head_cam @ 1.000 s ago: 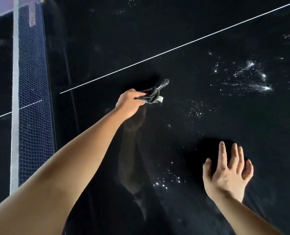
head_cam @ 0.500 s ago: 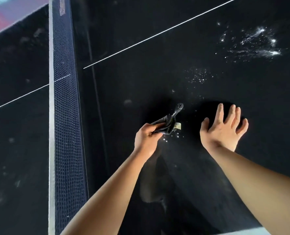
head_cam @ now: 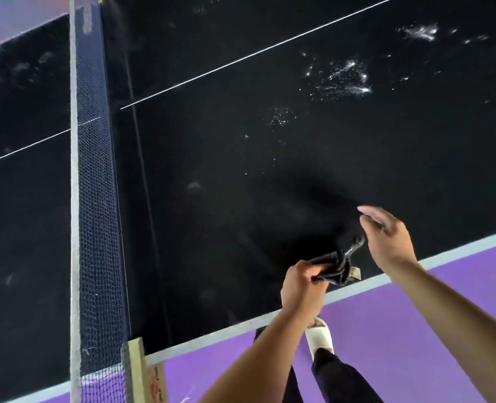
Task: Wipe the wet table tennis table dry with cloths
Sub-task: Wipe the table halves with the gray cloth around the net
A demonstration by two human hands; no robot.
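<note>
Black table with one net; one cloth in left hand

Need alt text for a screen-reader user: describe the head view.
The left hand grips a bunched dark cloth over the near edge of a black table tennis table, the right hand open beside it. Water droplets glisten farther across; the net runs along the left.

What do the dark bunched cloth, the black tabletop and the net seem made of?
Dark bunched cloth: probably soft textile; it folds limply and carries a sewn tag. Black tabletop: hard, smooth coated board, seemingly; water droplets sit glinting on it. Net: dark cord mesh with a pale tape edge.
</note>
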